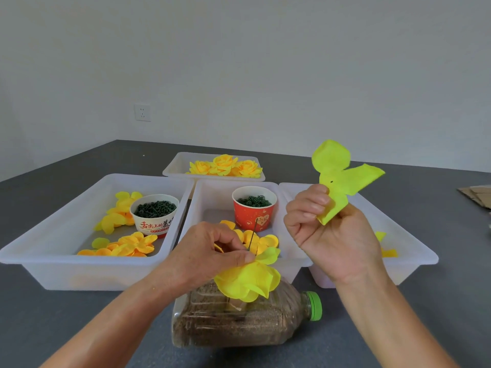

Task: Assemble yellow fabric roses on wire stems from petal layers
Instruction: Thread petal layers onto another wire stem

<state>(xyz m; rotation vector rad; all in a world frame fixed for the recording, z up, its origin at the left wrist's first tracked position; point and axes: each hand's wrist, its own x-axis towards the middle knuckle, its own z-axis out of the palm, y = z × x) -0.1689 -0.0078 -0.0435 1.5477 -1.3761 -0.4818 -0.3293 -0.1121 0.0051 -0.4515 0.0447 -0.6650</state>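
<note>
Bottle: at the bottom middle we see a plastic bottle (239, 320) lying on its side on the grey table (438, 301). It is full of brown grains, and its green cap (314, 305) points right.
Half-made rose: a bunch of yellow petals (248, 281) sits just above the bottle, with a thin wire stem (253, 236) sticking up out of it.
Left hand: our left hand (212, 251) is in the lower middle. Its fingers are curled and pinch the top of the petals, right where the wire comes out.
Right hand: our right hand (329, 229) is up at the middle right. Its fingers are curled and pinch a loose petal layer (342, 179), which has a small dark hole in it.
Near trays: three white trays stand behind our hands. The left tray (53, 261) holds loose yellow and orange petals and a white cup (155, 215) of dark green bits. The middle tray (210, 197) holds more petals and a red cup (254, 208) of green curly bits. The right tray (414, 256) is mostly hidden by our right hand.
Far tray: a tray (175, 166) near the middle of the frame holds finished yellow roses (225, 166).
Wall: a white socket (142, 112) is at the middle left.
</note>
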